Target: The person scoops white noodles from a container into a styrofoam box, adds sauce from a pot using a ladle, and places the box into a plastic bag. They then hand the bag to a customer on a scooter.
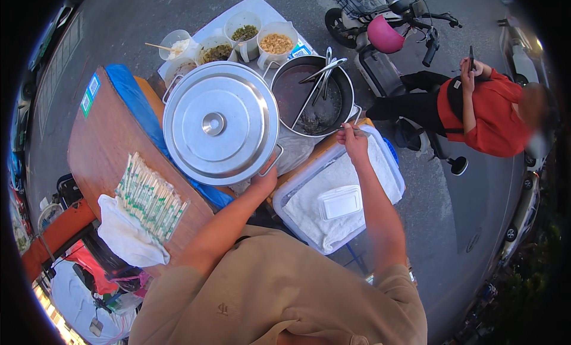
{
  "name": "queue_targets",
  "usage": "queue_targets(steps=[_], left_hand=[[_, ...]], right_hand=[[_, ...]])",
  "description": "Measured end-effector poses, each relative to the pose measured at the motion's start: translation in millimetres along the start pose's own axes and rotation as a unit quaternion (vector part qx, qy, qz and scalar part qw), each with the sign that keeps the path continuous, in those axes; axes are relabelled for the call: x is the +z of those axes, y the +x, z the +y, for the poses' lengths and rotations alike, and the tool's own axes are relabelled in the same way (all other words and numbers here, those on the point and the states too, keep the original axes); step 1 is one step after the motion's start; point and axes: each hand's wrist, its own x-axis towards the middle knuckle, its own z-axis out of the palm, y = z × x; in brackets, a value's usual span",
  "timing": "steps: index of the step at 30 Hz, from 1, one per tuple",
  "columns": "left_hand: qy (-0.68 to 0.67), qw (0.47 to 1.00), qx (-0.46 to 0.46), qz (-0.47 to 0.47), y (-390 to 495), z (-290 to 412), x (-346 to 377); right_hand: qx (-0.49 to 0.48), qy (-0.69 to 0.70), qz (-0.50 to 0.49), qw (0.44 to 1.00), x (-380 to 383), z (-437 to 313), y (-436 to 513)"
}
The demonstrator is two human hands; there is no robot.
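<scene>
My left hand (266, 179) is at the near side of a large lidded metal pot (187, 160), by its loop handle (273, 160). Its fingers are largely hidden, so its grip cannot be made out. The round lid (241, 100) has a central knob (213, 123). My right hand (355, 142) is closed around what looks like a thin metal utensil (363, 132), just outside the rim of an open divided pot (349, 84). Dark liquid (292, 88) fills that pot, and metal tongs or ladles (322, 77) lean across its divider.
Plastic jugs (277, 42) of chopped toppings stand behind the pots. A white-lined plastic tub (308, 202) holds a clear container (340, 203). Wrapped chopsticks (149, 198) and a white cloth (127, 231) lie on a wooden board (105, 144). A person in red (486, 108) stands by a scooter (379, 68).
</scene>
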Motion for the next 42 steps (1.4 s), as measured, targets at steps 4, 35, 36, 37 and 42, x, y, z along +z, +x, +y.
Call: queue_targets(steps=[4,35,36,37,42], left_hand=[[-0.031,0.997,0.024,0.069,1.0,0.1,7.0],[-0.138,0.970,-0.109,-0.166,23.5,25.3,14.5],[-0.132,0.970,-0.106,-0.174,22.8,24.3,15.4],[-0.127,0.972,-0.096,-0.172,21.6,22.6,16.4],[-0.121,0.974,-0.082,-0.172,15.5,13.9,19.7]], right_hand=[[-0.014,0.064,0.033,0.997,-3.0,-1.9,-25.2],[-0.165,-0.103,-0.092,0.977,32.6,2.3,-188.3],[-0.249,-0.158,-0.092,0.951,32.1,4.3,-190.0],[-0.291,-0.208,-0.099,0.929,30.9,6.0,-191.9],[-0.178,-0.088,-0.085,0.976,27.0,7.2,-199.7]])
